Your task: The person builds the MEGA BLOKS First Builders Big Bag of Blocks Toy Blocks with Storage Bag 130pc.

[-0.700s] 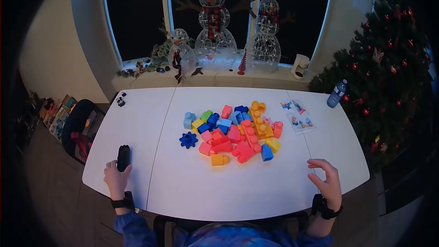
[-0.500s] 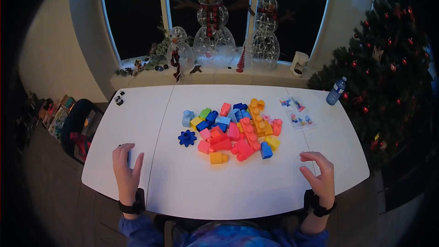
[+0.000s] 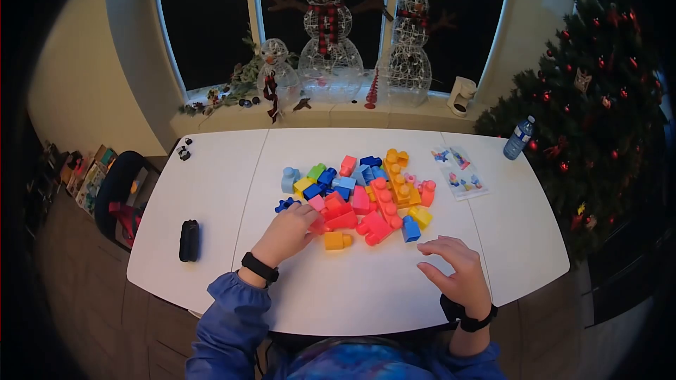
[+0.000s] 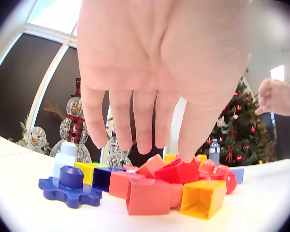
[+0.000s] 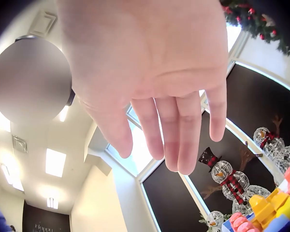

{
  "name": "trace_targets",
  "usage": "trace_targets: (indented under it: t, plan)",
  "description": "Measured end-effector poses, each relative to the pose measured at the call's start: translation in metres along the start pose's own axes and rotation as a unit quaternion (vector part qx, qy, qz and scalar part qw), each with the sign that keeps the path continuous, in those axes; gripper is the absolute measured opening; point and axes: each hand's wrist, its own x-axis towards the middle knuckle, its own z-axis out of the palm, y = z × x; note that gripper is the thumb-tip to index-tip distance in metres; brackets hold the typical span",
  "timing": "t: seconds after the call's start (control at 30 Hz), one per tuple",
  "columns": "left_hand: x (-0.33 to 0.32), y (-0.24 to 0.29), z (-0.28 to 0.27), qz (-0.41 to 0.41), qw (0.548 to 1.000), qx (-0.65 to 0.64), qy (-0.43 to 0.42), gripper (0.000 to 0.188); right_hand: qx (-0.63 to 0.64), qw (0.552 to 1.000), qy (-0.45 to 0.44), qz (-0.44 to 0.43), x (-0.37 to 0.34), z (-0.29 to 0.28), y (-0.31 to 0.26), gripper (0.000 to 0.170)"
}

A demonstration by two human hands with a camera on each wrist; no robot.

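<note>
My left hand [image 3: 285,231] reaches over the near left side of a pile of chunky toy building blocks [image 3: 341,219]. In the left wrist view its fingers [image 4: 144,125] hang down above the blocks, spread and holding nothing. Below them lie a coral block [image 4: 147,197], a red block [image 4: 178,171] and an orange block [image 4: 203,199]. A dark blue gear-shaped piece [image 4: 70,191] sits at the left, partly covered by the hand in the head view. Off the pile's near right corner hovers my right hand [image 3: 458,274], empty, its fingers loosely bent, close to a blue block [image 3: 410,229].
A black case [image 3: 189,241] lies on the left of the white table [image 3: 338,309]. At the right are a picture sheet [image 3: 461,172] and a water bottle [image 3: 519,138]. Small black items [image 3: 184,149] sit at the far left corner. A decorated tree [image 3: 591,119] stands beyond the right edge.
My left hand has left the black case and swung right and forward to the blocks. My right hand has drifted left toward the pile, still empty.
</note>
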Motion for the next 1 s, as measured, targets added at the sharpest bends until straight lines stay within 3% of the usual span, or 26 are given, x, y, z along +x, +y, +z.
trace_targets:
  t: [0.13,0.23,0.33,0.43,0.57,0.73,1.0]
  plan:
    - [0.002,0.002,0.009,-0.015,0.999,0.022,0.025,0.027,-0.002,1.0,-0.005,0.019,-0.003,-0.001,0.004,0.027]
    - [-0.002,-0.006,0.01,-0.044,0.999,0.01,-0.01,0.028,-0.001,0.999,-0.017,0.035,-0.006,-0.001,0.007,0.026]
    - [-0.013,-0.011,0.003,-0.144,0.985,0.011,-0.1,0.034,-0.007,0.999,-0.028,0.039,-0.011,-0.002,0.014,0.026]
    - [-0.032,-0.003,-0.014,-0.153,0.987,0.001,-0.048,0.04,-0.013,0.999,-0.029,0.044,-0.015,-0.005,0.018,0.026]
    - [-0.045,0.031,-0.035,-0.173,0.968,-0.18,-0.021,0.034,-0.001,0.997,-0.03,0.069,-0.018,-0.007,0.021,0.026]
    - [-0.042,0.071,-0.015,-0.122,0.946,-0.298,-0.04,0.034,0.035,0.996,-0.045,0.069,-0.017,0.01,0.016,0.025]
    - [-0.04,0.073,0.007,-0.113,0.957,-0.248,-0.095,0.034,0.022,0.993,-0.101,0.048,-0.017,0.034,0.008,0.026]
